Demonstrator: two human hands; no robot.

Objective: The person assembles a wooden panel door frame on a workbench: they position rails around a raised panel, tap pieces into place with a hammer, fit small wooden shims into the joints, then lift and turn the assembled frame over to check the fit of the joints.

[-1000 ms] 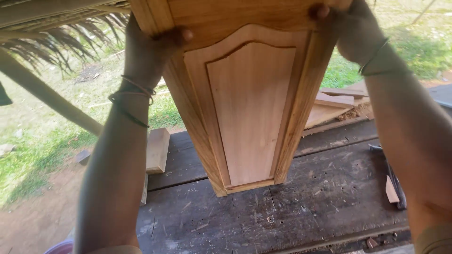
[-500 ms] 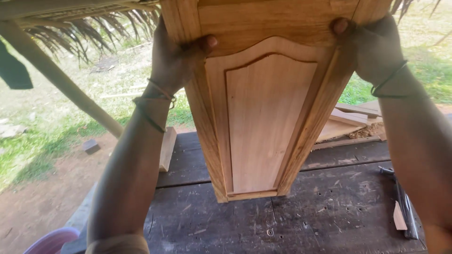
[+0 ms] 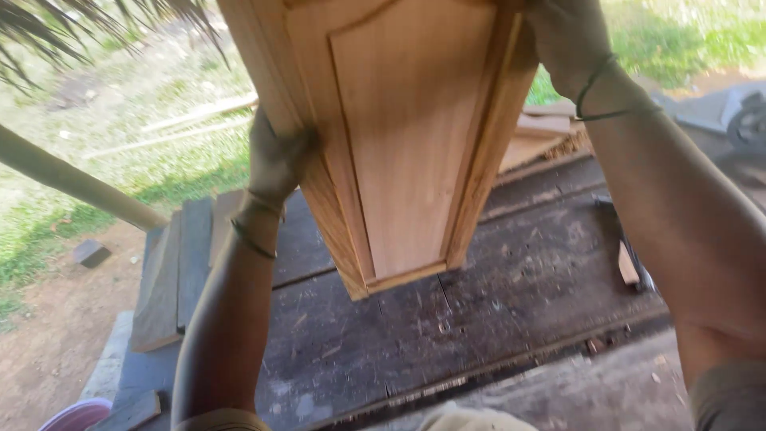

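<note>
Both hands grip a raised-panel wooden door (image 3: 407,136) above a dark workbench (image 3: 495,279); left hand (image 3: 275,160) clasps its edge, right hand (image 3: 570,40) wraps the upper-right side.

Light wooden panelled door (image 3: 415,136), raised upright; above dark workbench (image 3: 495,263)

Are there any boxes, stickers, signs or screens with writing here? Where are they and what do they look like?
None in view: no package, label, sign or screen.
Wooden cabinet door: held up between the left hand and the right hand; tall, light brown, with a raised panel and no markings.
Workbench: below the door; dark, worn planks, with no label.
</note>
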